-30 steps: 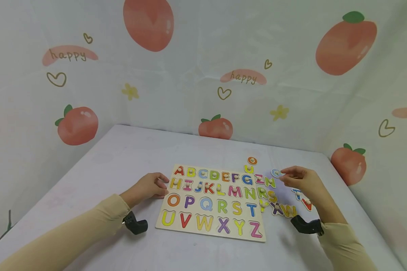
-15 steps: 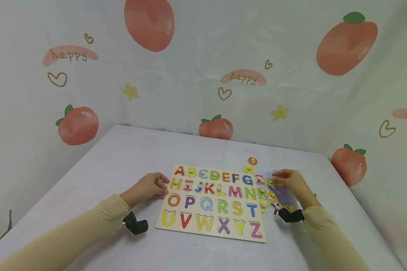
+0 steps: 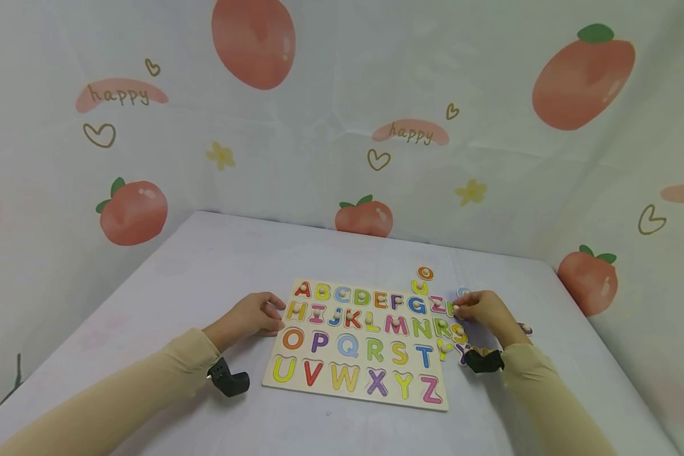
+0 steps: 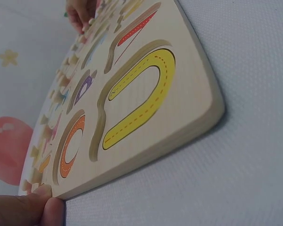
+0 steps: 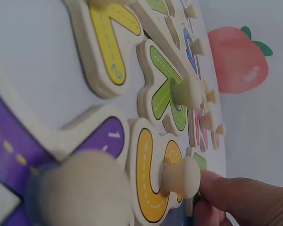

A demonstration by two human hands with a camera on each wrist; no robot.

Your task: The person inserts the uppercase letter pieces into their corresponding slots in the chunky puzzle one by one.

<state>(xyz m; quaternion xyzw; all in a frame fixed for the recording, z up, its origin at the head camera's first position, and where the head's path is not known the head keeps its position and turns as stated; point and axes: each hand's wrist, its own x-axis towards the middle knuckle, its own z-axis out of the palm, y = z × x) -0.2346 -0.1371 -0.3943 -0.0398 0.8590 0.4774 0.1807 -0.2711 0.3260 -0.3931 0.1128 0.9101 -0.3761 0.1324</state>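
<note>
A wooden alphabet puzzle board [image 3: 362, 385] lies flat on the table, its upper two rows mostly filled with knobbed letter pieces. My left hand [image 3: 249, 320] is at the board's left edge; in the left wrist view thumb and finger [image 4: 53, 210] grip that edge. Right of the board, my right hand [image 3: 483, 309] pinches the green letter N piece [image 5: 198, 160] by thumb and finger, its far part hidden by them. Close beside it are the orange-yellow S piece [image 5: 150, 188] and the green R piece [image 5: 166, 89]. G and N slots on the board show no knobs.
Loose pieces lie along the board's right side: an orange O [image 3: 425, 273], a yellow U [image 3: 419, 287], a pink Z [image 3: 436, 304], a yellow Y [image 3: 444, 349] and a purple X [image 3: 463, 353]. A light blue piece [image 3: 463, 292] sits behind my right hand. A printed curtain stands behind the table.
My right hand has moved left and nearer the board, from the light blue round piece to the green N, which it now pinches. The left hand stays at the board's edge.
</note>
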